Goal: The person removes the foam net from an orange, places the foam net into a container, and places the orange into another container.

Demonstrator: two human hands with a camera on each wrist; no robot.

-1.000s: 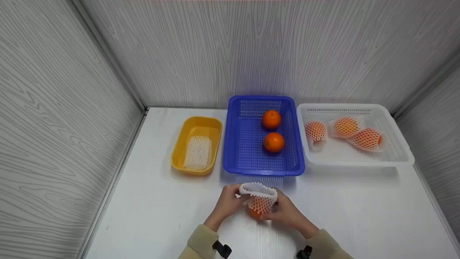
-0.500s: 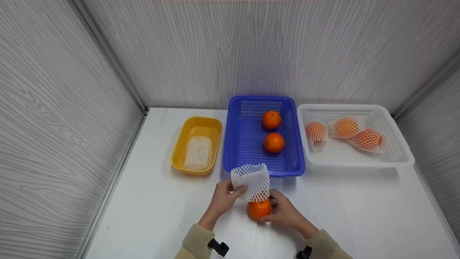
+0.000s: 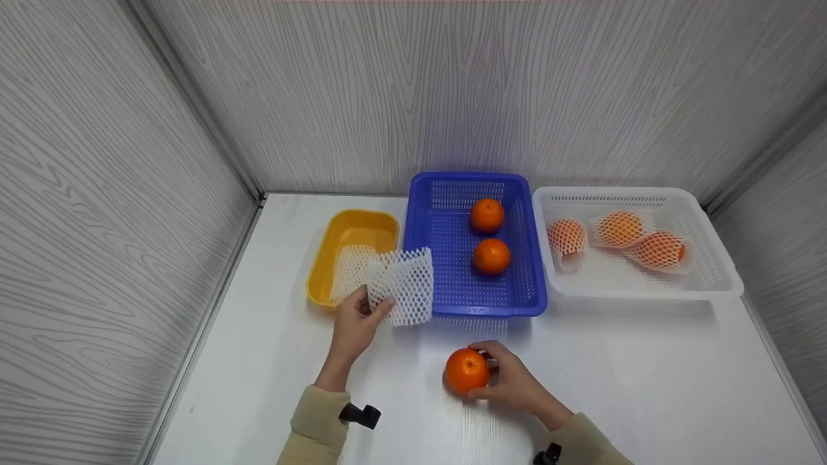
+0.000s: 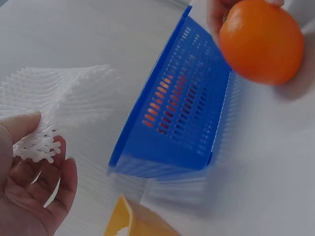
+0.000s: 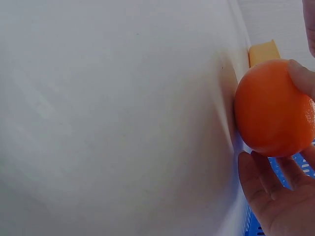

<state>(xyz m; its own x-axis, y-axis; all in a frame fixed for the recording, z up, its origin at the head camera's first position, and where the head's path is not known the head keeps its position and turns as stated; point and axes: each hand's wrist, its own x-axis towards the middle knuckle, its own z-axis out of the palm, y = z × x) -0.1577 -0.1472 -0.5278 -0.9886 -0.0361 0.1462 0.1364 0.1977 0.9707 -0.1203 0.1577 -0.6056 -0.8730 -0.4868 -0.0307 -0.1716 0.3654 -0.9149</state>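
My left hand [image 3: 353, 328] pinches a white foam net sleeve [image 3: 406, 285] by its edge, thumb on top. The sleeve hangs flat and bare over the gap between the yellow tray [image 3: 314, 285] and the blue basket [image 3: 540, 284]. In the left wrist view the foam net [image 4: 59, 93] spreads out from between thumb and fingers. On the white table an uncovered orange [image 3: 466, 371] sits in front of the blue basket. My right hand [image 3: 513, 381] holds this orange from its right side, thumb and fingers curled around it, as the right wrist view of the orange [image 5: 273, 108] shows.
Two bare oranges, a far one [image 3: 486, 215] and a nearer one [image 3: 492, 256], lie in the blue basket. A white basket [image 3: 723, 271] on the right holds 3 net-covered oranges. Another foam net [image 3: 352, 268] lies in the yellow tray. Grey wood-grain panels surround the table.
The foam net has come up off the orange and moved left and away with my left hand. My right hand has stayed at the orange, which is now fully exposed.
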